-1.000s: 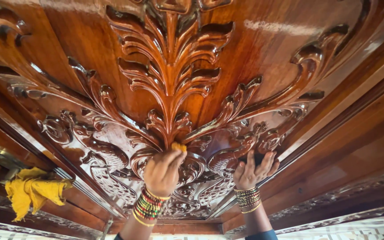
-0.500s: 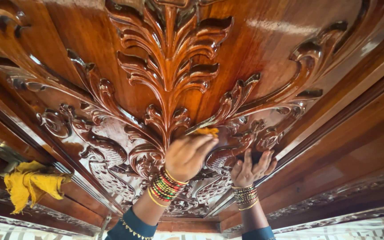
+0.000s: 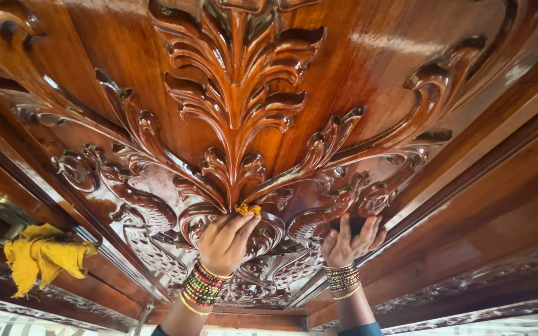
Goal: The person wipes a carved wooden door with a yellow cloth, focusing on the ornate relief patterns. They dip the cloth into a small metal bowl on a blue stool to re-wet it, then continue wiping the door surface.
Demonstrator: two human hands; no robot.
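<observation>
A large glossy carved wooden door panel [image 3: 368, 81] with leaf and scroll relief fills the view. My left hand [image 3: 224, 241], wearing several coloured bangles, pinches a small yellow cloth pad [image 3: 248, 209] and presses it against the carving at the base of the central leaf motif [image 3: 236, 106]. My right hand [image 3: 350, 239], also with bangles, rests open-palmed with spread fingers on the carved scrolls to the right, holding nothing.
A bunched yellow cloth [image 3: 40, 256] hangs from a metal door handle [image 3: 0, 210] at the left. Moulded wooden frame rails [image 3: 493, 193] run diagonally on the right. A patterned floor strip [image 3: 481, 323] shows along the bottom edge.
My left hand swung the yellow pad right along the carving half a second ago, then came back left to the base of the central leaf. My right hand stayed in place.
</observation>
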